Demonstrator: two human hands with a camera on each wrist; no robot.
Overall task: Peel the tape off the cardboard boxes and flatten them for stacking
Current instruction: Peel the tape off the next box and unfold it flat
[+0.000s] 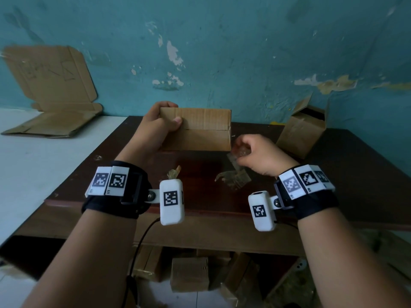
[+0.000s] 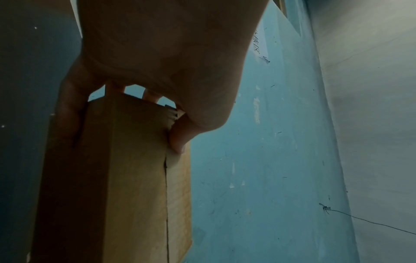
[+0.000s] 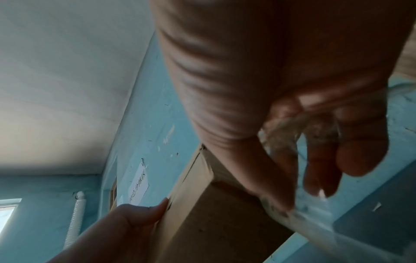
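Observation:
My left hand (image 1: 163, 121) grips the left end of a closed brown cardboard box (image 1: 200, 132), thumb on the near face and fingers over the far top edge, holding it above the dark table (image 1: 333, 165). The left wrist view shows the same box (image 2: 135, 169) with my thumb beside its flap seam. Just right of the box, my right hand (image 1: 251, 152) clutches a crumpled strip of clear tape (image 1: 239, 150), which shows bunched between the curled fingers as tape (image 3: 288, 135) in the right wrist view. The box (image 3: 202, 213) sits behind it.
More peeled tape scraps (image 1: 233, 178) lie on the table, with another scrap (image 1: 173, 173) nearer my left wrist. An open small box (image 1: 304, 132) stands at the back right. Flattened cardboard (image 1: 53, 103) leans on the blue wall at left. Several boxes (image 1: 189, 274) sit under the table.

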